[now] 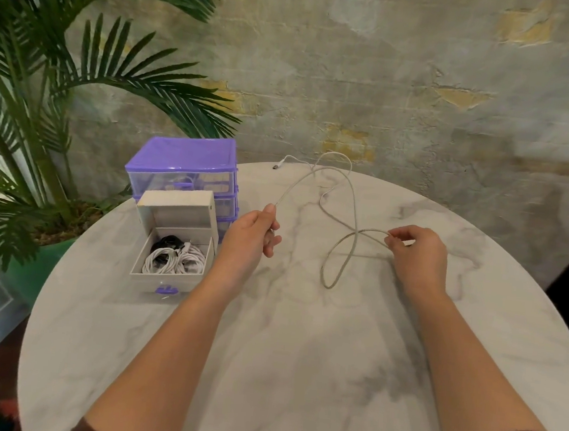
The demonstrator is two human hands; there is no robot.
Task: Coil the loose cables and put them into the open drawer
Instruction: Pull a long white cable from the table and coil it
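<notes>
Pinching grey cable (353, 200), L hand (252, 233) & R hand (417, 252) grip, near drawer (168, 274).

Domestic or lounge interior: round marble-look table (298, 354) against distressed plaster wall (358, 67); potted palm (46, 91) left of table.

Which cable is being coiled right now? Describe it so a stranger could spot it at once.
On the round marble table, right of the purple drawer unit, a long pale grey cable runs between the left hand and right hand. Unlike the coiled cables in the open drawer, it sprawls loose, its plug near the table's far edge.
</notes>
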